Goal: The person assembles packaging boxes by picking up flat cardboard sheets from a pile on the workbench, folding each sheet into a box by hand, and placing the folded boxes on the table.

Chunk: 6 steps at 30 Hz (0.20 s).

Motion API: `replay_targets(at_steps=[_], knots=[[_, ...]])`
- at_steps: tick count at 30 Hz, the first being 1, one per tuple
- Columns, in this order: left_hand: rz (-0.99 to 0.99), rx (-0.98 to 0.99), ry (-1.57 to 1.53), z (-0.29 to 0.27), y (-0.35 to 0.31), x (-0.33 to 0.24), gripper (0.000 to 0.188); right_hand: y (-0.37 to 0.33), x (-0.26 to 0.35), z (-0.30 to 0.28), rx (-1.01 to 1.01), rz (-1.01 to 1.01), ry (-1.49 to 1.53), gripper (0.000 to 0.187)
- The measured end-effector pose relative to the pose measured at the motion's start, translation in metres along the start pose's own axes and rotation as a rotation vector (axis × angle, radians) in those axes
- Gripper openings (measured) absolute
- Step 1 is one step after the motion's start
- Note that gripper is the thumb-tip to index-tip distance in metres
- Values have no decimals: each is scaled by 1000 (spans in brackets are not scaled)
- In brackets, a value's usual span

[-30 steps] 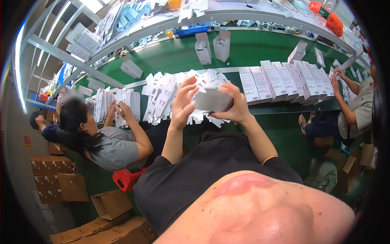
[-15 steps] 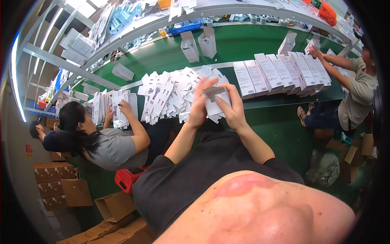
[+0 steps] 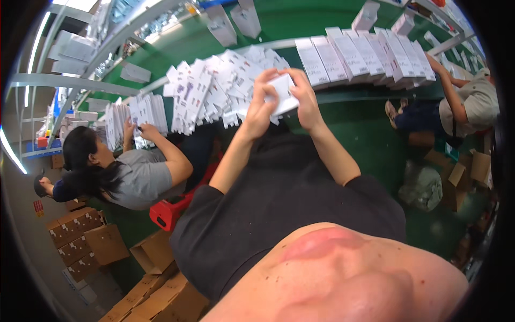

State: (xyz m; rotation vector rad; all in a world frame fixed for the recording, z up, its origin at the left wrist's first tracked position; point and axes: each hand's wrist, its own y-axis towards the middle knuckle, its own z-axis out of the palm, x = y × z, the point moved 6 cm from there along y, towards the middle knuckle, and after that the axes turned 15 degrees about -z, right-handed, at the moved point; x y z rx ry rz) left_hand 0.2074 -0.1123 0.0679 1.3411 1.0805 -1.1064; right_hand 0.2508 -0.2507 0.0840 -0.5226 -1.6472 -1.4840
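Observation:
In front of my chest, at the bench edge, I hold a small white carton [image 3: 283, 95] between both hands. My left hand [image 3: 259, 110] grips its left side, with thumb and fingers bent at its edge. On the opposite side, my right hand [image 3: 306, 103] has its fingers curled round the far edge and its thumb on the near face. Just beyond and to the left lies a heap of flat printed white cartons [image 3: 212, 88]. To the right, a row of made-up white boxes [image 3: 346, 60] leans along the bench.
A person in grey [image 3: 145, 180] sits at the left, handling cartons; another person [image 3: 466, 104] stands at the right. Upright open boxes [image 3: 221, 27] stand on the green bench [image 3: 182, 45]. A red stool [image 3: 163, 214] and brown cardboard boxes [image 3: 155, 252] are at lower left.
The view has tilted, so the bench sits higher in it. My left hand has closed in on the carton's end, whose opening no longer shows. The person at right has lowered their hands.

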Motion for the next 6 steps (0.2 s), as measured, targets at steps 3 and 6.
replay_targets(at_steps=[3,6], knots=[[-100,-39,2,4,-3,-3,16,4,5,7,71,6,-241,43],[-109,12,100,0,-1,9,13,3,-8,2,96,101,-205,43]])
